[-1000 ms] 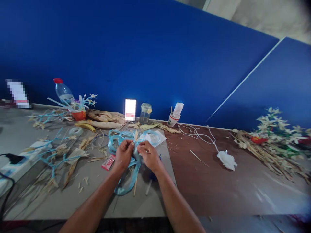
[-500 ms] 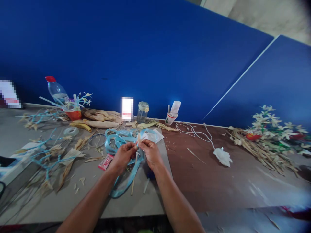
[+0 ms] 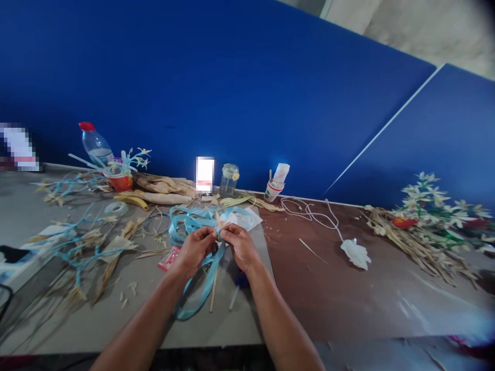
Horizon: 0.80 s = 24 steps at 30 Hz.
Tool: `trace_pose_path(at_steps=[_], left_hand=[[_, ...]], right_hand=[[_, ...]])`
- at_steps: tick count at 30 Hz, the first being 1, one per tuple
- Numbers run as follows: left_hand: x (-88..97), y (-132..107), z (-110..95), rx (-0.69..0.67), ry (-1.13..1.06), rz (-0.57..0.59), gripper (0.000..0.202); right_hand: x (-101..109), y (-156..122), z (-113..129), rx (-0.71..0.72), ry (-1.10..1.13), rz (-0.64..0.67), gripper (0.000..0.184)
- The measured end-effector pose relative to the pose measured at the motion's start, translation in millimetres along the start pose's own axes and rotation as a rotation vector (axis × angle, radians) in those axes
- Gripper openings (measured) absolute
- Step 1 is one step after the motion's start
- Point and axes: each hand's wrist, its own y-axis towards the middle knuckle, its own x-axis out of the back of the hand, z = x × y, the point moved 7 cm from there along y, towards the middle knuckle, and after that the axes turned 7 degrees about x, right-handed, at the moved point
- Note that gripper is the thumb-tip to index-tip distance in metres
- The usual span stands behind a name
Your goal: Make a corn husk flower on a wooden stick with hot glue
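Over the grey tabletop, my left hand (image 3: 198, 251) and my right hand (image 3: 240, 247) meet fingertip to fingertip in a pinch. A small pale dried-husk piece (image 3: 217, 220) pokes up between them, with light blue ribbon wound at its base. My fingers hide most of the join, so how each one grips is hard to make out. A long loose band of light blue ribbon (image 3: 185, 220) loops behind my hands, and a strand of it hangs below them. Beneath lies a thin straw-coloured stick (image 3: 212, 293). Beside my left wrist is a small red packet (image 3: 169, 257).
Blue-wrapped branches with husk flowers (image 3: 83, 255) spread on the left, near a tape roll (image 3: 115, 207). Behind stand a red-capped bottle (image 3: 96, 144), a red cup (image 3: 120, 183), a clear jar (image 3: 229, 181) and a white cup (image 3: 273, 190). At right are crumpled tissue (image 3: 356, 253) and dried stems (image 3: 410, 245).
My hands stay pinched together at the same spot, with a slight shift of the fingers. The whole view has moved slightly, with the table items a little further right and lower.
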Motion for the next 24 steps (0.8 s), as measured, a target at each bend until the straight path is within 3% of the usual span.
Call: trace_pose_path(at_steps=[4, 11, 19, 24], left_hand=[[4.1, 1, 0, -0.046, 0.021, -0.04, 0.027], [10.5, 3, 1, -0.137, 0.064, -0.114, 0.023], [3.6, -1, -2, -0.175, -0.18, -0.134, 0.021], [2.4, -1, -3, -0.183, -0.207, -0.124, 0.018]], right_hand=[[-3, -1, -4, -0.043, -0.048, 0.012, 0.013], [8, -1, -12, -0.093, -0.186, -0.087, 0.013], [-8, -6, 13, 0.168, -0.447, -0.024, 0.002], [-16, -10, 25, 0.336, -0.627, 0.062, 0.01]])
